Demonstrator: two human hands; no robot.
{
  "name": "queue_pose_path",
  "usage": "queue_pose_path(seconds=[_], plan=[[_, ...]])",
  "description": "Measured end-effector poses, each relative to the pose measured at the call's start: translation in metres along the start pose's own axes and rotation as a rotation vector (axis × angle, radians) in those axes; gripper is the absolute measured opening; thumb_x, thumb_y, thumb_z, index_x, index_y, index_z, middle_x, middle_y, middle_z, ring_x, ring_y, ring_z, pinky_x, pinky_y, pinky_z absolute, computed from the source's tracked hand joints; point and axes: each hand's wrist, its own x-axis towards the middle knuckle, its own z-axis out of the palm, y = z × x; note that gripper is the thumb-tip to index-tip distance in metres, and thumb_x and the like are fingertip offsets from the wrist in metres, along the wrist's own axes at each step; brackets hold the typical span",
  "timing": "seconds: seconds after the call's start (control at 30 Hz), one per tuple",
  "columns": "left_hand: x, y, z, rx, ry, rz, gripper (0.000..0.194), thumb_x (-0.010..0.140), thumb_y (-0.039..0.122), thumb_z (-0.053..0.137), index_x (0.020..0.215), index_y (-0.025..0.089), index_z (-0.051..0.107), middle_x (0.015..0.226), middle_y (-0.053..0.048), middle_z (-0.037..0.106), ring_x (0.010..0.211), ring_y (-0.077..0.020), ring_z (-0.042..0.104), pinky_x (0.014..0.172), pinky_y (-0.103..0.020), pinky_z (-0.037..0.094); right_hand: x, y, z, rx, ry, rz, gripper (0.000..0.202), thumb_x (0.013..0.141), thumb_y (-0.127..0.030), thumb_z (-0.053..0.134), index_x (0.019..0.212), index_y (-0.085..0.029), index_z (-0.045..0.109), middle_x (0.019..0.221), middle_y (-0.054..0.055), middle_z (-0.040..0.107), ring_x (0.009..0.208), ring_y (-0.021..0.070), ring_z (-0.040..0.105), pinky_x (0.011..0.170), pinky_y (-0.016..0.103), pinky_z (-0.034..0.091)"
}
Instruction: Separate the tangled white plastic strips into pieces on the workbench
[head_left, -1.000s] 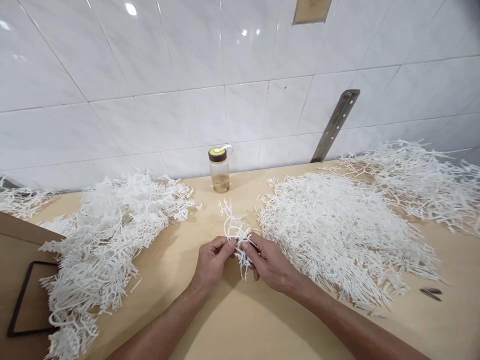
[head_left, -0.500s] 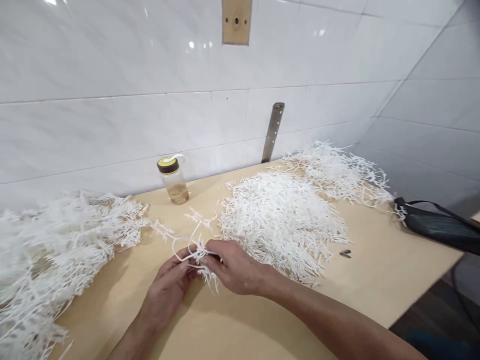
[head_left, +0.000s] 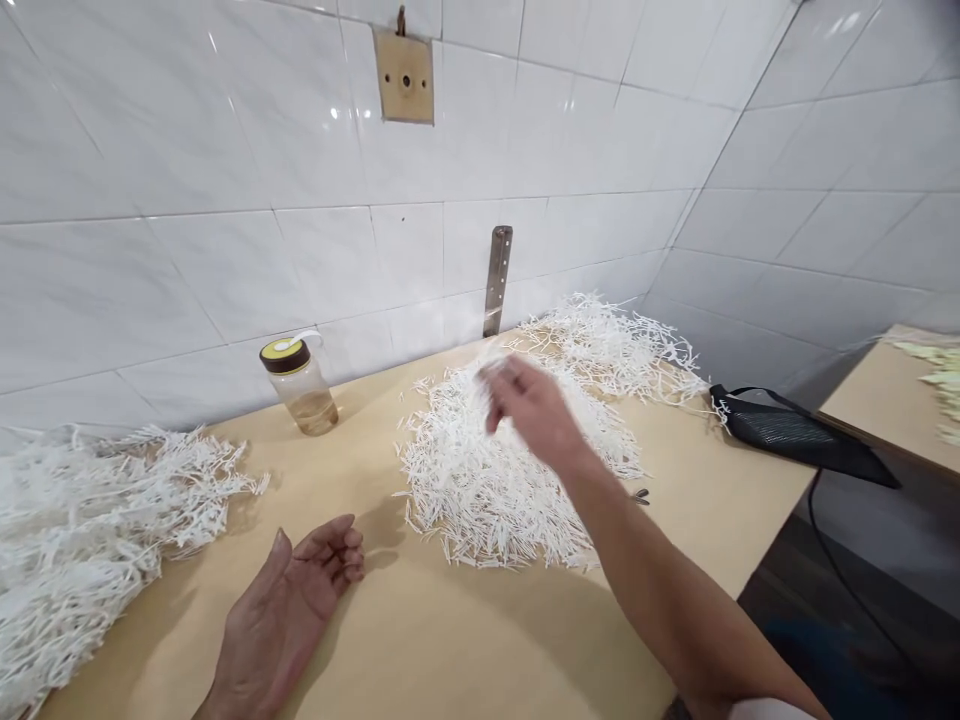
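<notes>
My left hand is palm up over the tan tabletop, its thumb apart from the curled fingers and nothing in it. Over the back of the middle pile of short white pieces is my right hand. Its fingers are smeared by motion, and whether they hold anything cannot be made out. To the left lies a big heap of branching white strands. Another tangle of white branching strands is at the back right, beyond my right hand.
A clear bottle with a yellow and dark lid stands near the wall. A metal strip is upright against the tiles. On the right are a black bag and a small dark metal item beside my forearm.
My hands have moved apart. The white branching piece between them is gone from there, my left hand has opened, and my right hand has moved up over the middle pile. The view has shifted right.
</notes>
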Motion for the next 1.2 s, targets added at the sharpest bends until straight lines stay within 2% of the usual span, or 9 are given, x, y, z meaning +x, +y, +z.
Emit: queue_pose_path(seconds=[0.1,0.2,0.47,0.67,0.73,0.83,0.9,1.0,1.2], plan=[[0.000,-0.001,0.000,0.032,0.007,0.002,0.049,0.082,0.049,0.060,0.102,0.008,0.074,0.094,-0.017,0.068,0.089,-0.0278,0.062,0.081,-0.040,0.056,0.020,0.007,-0.048,0.185,0.465,0.045,0.048,0.091,-0.047,0.058,0.128,-0.018,0.047,0.118,0.012,0.059,0.086,0.0164,0.068,0.068,0.029,0.063],[-0.001,-0.002,0.000,0.070,0.017,0.009,0.048,0.080,0.050,0.062,0.101,0.008,0.074,0.094,-0.017,0.067,0.090,-0.0281,0.061,0.080,-0.041,0.056,0.017,0.012,-0.063,0.151,0.555,0.148,0.077,0.085,-0.042,0.067,0.146,-0.016,0.027,0.131,0.018,0.054,0.085,0.0196,0.070,0.062,0.031,0.065],[-0.004,-0.004,0.000,0.221,-0.050,0.053,0.040,0.076,0.043,0.070,0.099,0.010,0.075,0.092,-0.015,0.068,0.087,-0.0258,0.061,0.080,-0.039,0.055,-0.018,0.006,0.007,0.076,0.005,0.136,0.041,0.089,-0.038,0.060,0.122,-0.014,0.055,0.090,0.007,0.069,0.054,0.0098,0.058,0.041,0.023,0.056],[-0.009,-0.010,0.001,0.336,-0.039,0.173,0.037,0.070,0.039,0.078,0.095,0.011,0.076,0.086,-0.012,0.069,0.076,-0.0210,0.061,0.069,-0.031,0.050,-0.050,-0.007,0.058,0.154,-0.273,0.116,0.030,0.091,-0.037,0.054,0.115,-0.019,0.057,0.098,0.007,0.069,0.053,0.0086,0.055,0.038,0.021,0.050],[-0.015,-0.015,0.005,0.413,0.001,0.206,0.031,0.073,0.036,0.076,0.093,0.012,0.077,0.081,-0.010,0.069,0.072,-0.0179,0.060,0.067,-0.029,0.047,-0.067,-0.004,0.077,0.107,-0.335,0.122,0.030,0.093,-0.039,0.053,0.115,-0.021,0.058,0.096,0.007,0.071,0.057,0.0116,0.060,0.043,0.024,0.051],[-0.015,-0.019,0.006,0.548,-0.016,0.222,0.030,0.072,0.037,0.076,0.090,0.013,0.076,0.075,-0.007,0.068,0.062,-0.0147,0.057,0.063,-0.029,0.046,-0.090,0.016,0.105,0.032,-0.373,0.079,0.029,0.091,-0.040,0.057,0.112,-0.021,0.061,0.095,0.007,0.072,0.086,0.0195,0.068,0.071,0.030,0.057],[-0.009,-0.020,0.000,0.625,0.001,0.267,0.029,0.074,0.036,0.074,0.090,0.012,0.074,0.068,-0.006,0.066,0.059,-0.0143,0.056,0.061,-0.029,0.046,-0.102,0.035,0.124,0.012,-0.450,0.109,0.032,0.091,-0.042,0.055,0.114,-0.020,0.061,0.094,0.008,0.072,0.083,0.0204,0.069,0.068,0.030,0.056],[-0.003,-0.021,-0.012,0.792,0.139,0.401,0.022,0.075,0.027,0.070,0.091,0.012,0.073,0.069,-0.005,0.066,0.061,-0.0140,0.056,0.060,-0.028,0.046,-0.116,0.061,0.142,-0.042,-0.532,0.091,0.039,0.091,-0.045,0.053,0.121,-0.020,0.057,0.085,0.007,0.071,0.074,0.0202,0.068,0.062,0.030,0.055],[-0.003,0.004,-0.028,1.393,0.347,0.812,0.024,0.083,0.016,0.056,0.104,0.016,0.070,0.103,-0.013,0.066,0.094,-0.0236,0.062,0.086,-0.041,0.053,-0.123,0.078,0.148,-0.088,-0.456,0.071,0.037,0.087,-0.047,0.056,0.113,-0.021,0.061,0.085,0.006,0.072,0.078,0.0212,0.070,0.065,0.030,0.057]])
